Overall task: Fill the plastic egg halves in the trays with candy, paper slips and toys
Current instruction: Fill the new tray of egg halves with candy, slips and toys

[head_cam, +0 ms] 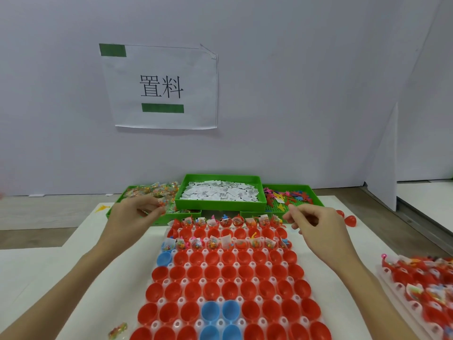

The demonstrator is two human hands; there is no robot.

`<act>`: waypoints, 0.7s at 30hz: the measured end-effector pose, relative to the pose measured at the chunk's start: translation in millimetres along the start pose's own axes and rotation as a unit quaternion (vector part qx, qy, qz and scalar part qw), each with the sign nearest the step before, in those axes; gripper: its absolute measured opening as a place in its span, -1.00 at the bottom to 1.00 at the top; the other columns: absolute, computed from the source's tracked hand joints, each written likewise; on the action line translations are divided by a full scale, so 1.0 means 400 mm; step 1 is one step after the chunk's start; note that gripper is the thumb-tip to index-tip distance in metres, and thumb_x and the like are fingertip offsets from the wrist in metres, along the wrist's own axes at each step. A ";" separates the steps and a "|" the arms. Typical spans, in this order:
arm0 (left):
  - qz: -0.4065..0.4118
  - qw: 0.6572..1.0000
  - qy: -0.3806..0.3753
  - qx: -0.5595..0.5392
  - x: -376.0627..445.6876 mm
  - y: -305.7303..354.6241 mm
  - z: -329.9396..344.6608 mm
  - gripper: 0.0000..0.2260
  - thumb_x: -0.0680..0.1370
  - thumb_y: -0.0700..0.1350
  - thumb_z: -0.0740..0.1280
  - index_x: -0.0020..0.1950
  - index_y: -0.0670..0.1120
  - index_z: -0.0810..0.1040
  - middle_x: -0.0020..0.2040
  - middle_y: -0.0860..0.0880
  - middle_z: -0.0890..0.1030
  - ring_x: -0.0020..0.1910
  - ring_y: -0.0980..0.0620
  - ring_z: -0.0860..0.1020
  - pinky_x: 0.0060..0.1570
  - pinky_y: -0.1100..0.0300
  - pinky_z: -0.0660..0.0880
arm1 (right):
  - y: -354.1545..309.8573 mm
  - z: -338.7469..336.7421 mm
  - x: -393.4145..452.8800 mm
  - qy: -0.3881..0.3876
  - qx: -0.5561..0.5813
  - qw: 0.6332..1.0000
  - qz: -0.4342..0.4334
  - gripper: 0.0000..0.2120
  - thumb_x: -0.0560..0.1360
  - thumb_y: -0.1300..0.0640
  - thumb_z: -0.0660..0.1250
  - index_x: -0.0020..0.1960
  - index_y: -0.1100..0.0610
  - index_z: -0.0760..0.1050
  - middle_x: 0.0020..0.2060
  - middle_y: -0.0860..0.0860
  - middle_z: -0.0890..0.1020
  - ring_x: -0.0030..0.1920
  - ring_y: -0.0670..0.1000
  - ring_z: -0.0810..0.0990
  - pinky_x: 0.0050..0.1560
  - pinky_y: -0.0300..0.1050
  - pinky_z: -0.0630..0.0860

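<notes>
A white tray (247, 285) of red and blue egg halves lies in front of me. Its far row and third row hold candy, paper slips and toys; the other rows are bare cups. My left hand (133, 217) reaches over the green candy bin (115, 204) and pinches a clear candy packet (163, 203) at its fingertips. My right hand (316, 229) hovers by the tray's far right corner, at the near edge of the green toy bin (316, 190), fingers curled with the tips pinched together; whether they hold something I cannot tell. A green bin of paper slips (220, 207) sits between the two bins.
A second tray of filled red halves (387, 278) lies at the right edge. Loose red egg halves (350, 220) rest beyond my right hand. A stray candy packet (118, 330) lies near my left forearm, a yellow toy (102, 207) left of the bins. A wall with a paper sign (161, 87) stands behind.
</notes>
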State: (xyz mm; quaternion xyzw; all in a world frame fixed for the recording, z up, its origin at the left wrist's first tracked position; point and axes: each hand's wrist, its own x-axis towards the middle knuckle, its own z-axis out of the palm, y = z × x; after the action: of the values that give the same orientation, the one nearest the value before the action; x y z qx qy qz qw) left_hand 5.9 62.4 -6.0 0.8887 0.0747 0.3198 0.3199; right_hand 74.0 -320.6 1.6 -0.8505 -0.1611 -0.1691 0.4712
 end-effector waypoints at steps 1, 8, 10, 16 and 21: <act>-0.001 1.000 0.022 0.012 -0.015 0.003 0.005 -0.94 0.49 -0.15 0.56 -0.12 -0.02 0.71 -0.27 0.17 0.68 -0.22 0.22 0.63 -0.25 0.53 0.46 | 0.000 0.001 -0.001 -0.001 -0.001 1.000 0.000 -0.77 0.62 0.02 0.34 -0.16 -0.05 0.69 -0.30 -0.20 0.70 -0.20 -0.21 0.65 -0.17 -0.27 0.58; -0.052 0.992 0.019 0.111 0.052 -0.047 0.022 -0.91 0.55 -0.20 0.48 -0.10 -0.22 0.70 -0.19 -0.12 0.70 -0.16 -0.12 0.65 -0.15 0.06 0.52 | -0.008 0.014 -0.006 -0.011 -0.003 1.000 0.014 -0.78 0.62 0.03 0.34 -0.14 -0.01 0.70 -0.28 -0.15 0.71 -0.20 -0.22 0.65 -0.12 -0.16 0.62; -0.056 0.992 0.009 0.115 0.073 -0.068 0.016 -0.86 0.51 -0.16 0.55 -0.14 -0.22 0.68 -0.20 -0.14 0.69 -0.17 -0.12 0.64 -0.22 0.11 0.46 | -0.006 0.017 -0.008 -0.014 -0.001 1.000 0.015 -0.78 0.62 0.04 0.34 -0.14 0.00 0.70 -0.28 -0.16 0.71 -0.20 -0.22 0.65 -0.12 -0.17 0.61; -0.067 0.995 0.059 -0.041 0.037 -0.030 -0.013 -0.87 0.41 -0.13 0.62 -0.09 -0.11 0.75 -0.24 0.04 0.71 -0.24 0.14 0.66 -0.23 0.35 0.56 | 0.002 0.020 -0.007 -0.022 0.002 1.000 0.009 -0.78 0.62 0.01 0.33 -0.15 -0.05 0.69 -0.27 -0.25 0.69 -0.19 -0.20 0.66 -0.15 -0.19 0.60; -0.099 0.960 -0.025 -0.259 -0.104 0.084 -0.018 -0.90 0.46 -0.14 0.56 -0.09 0.06 0.77 -0.16 0.03 0.77 -0.18 0.07 0.74 -0.14 0.37 0.62 | -0.015 0.029 -0.013 -0.035 0.023 0.999 -0.008 -0.86 0.61 0.09 0.36 -0.03 -0.07 0.68 -0.22 -0.22 0.70 -0.15 -0.15 0.68 -0.10 -0.17 0.62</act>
State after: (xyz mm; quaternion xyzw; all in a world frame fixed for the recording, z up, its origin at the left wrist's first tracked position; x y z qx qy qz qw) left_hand -33.9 25.8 -2.7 0.7715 0.0690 0.2721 0.5710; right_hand 68.3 -308.3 -1.8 -0.8436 -0.1876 -0.1392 0.4835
